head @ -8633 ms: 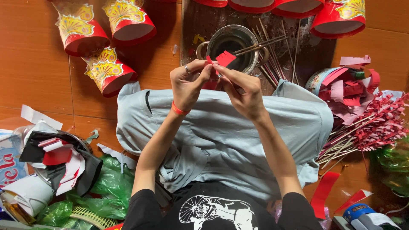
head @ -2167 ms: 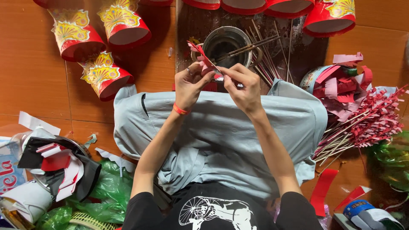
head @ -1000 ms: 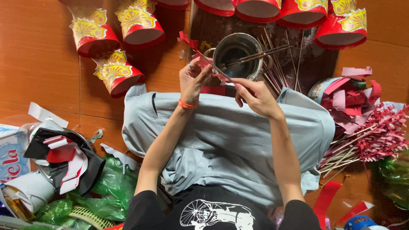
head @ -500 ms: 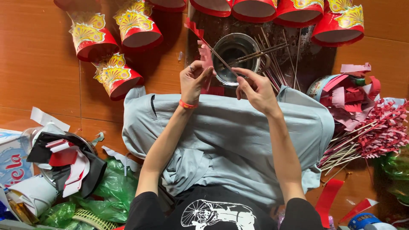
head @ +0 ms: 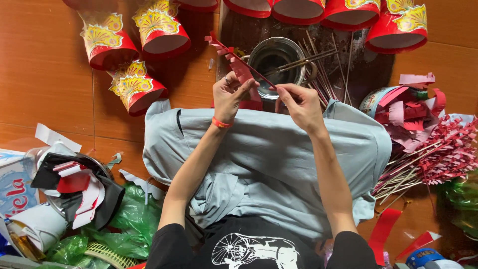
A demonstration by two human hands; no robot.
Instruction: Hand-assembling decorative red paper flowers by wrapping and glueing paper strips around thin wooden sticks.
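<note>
A grey cloth [head: 269,164] covers the person's lap above the orange wooden floor [head: 45,74]. Beyond it sits a round metal bowl [head: 276,62]. The left hand [head: 230,94] pinches a red fringed paper strip [head: 234,62]; the right hand [head: 298,102] pinches a thin stick [head: 261,79] wrapped by that strip.

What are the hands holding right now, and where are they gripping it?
A thin stick with a fringed red paper strip on it. The left hand pinches the wrapped part; the right hand pinches the bare lower end.
</note>
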